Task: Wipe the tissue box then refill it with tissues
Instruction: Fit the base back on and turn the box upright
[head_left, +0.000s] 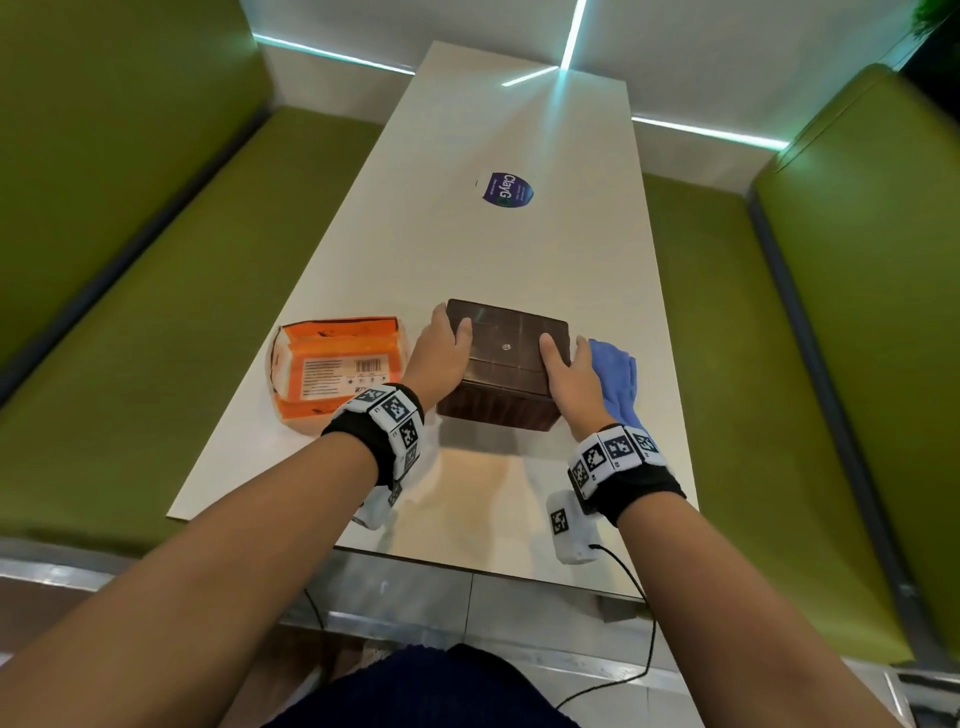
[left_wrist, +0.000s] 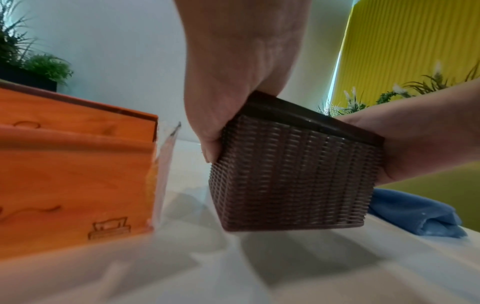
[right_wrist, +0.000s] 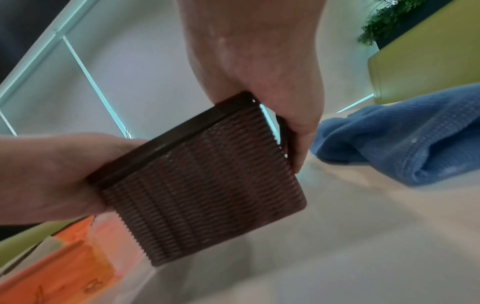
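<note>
I have both hands, left (head_left: 439, 353) and right (head_left: 569, 376), clamped round the box (head_left: 501, 364), its lid on; cloth (head_left: 615, 376) beside right hand, tissues (head_left: 332, 369) beside left, refill still undone.

Pale table (head_left: 519, 270): orange tissue pack (head_left: 337, 369), blue cloth (head_left: 618, 374), perhaps the box (head_left: 506, 364).

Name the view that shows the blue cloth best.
Right wrist: the cloth is large and close, its folds and hem clear. The head view shows it half hidden behind the right hand; the left wrist view catches only one corner.
</note>
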